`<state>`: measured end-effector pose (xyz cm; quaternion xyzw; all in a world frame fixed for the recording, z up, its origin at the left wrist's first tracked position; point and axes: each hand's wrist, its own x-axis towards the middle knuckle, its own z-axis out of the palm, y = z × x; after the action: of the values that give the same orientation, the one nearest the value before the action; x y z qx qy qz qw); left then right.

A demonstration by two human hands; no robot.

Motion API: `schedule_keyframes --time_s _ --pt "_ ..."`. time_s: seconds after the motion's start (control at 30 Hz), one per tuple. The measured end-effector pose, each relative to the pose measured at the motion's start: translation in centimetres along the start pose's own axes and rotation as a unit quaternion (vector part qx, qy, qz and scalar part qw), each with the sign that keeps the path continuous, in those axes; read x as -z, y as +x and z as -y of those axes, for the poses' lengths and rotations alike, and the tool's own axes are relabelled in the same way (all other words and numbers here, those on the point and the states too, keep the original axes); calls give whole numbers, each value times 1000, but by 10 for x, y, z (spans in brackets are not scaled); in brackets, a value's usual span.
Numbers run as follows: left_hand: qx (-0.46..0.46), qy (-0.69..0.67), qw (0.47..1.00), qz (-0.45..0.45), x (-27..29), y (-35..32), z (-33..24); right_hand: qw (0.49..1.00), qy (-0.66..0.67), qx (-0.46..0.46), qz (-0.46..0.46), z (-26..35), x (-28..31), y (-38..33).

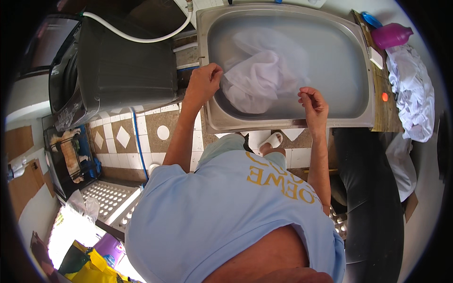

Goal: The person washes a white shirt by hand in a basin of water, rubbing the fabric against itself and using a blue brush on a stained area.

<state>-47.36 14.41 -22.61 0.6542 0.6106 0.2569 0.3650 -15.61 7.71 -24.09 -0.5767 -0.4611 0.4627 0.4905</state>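
A white cloth [257, 78] lies bunched in cloudy water in the steel sink [288, 124], partly above the surface and partly blurred beneath it. At the sink's left rim is my left hand [204, 85], its fingers curled close to the cloth's left edge. My right hand [314, 104] is over the near side of the water, right of the cloth, thumb and fingertips drawn together. Anything small between the fingers of either hand is too hidden to make out.
Left of the sink stands a dark washing machine [127, 66], with a white hose [137, 39] above it. On the wooden board [384, 113] at right are a purple bottle [390, 36] and a white box [375, 57]. White laundry [411, 89] hangs beside it. An orange cat [71, 155] lies at left.
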Motion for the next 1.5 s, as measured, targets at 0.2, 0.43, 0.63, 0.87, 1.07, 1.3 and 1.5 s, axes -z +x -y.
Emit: schedule_keyframes --time_s 0.2,0.43,0.63,0.87,1.07,1.3,1.5 --pt "34 -29 992 -120 -21 -10 -15 993 4 17 119 -11 11 55" --pt "-31 140 975 -171 -61 5 -11 952 -97 207 203 -2 -8 125" --pt "10 186 969 -162 -76 13 -5 923 -157 241 255 -22 -37 174" --pt "40 0 973 -228 -73 7 -11 920 -68 119 368 -45 -40 193" --pt "18 -168 955 -244 -65 -5 -6 904 -103 80 408 -27 -33 188" --pt "19 -273 934 -229 -49 -6 -12 920 -63 88 376 -11 -33 182" --pt "-15 -132 977 -165 -43 12 -18 925 51 45 375 -1 -29 184"
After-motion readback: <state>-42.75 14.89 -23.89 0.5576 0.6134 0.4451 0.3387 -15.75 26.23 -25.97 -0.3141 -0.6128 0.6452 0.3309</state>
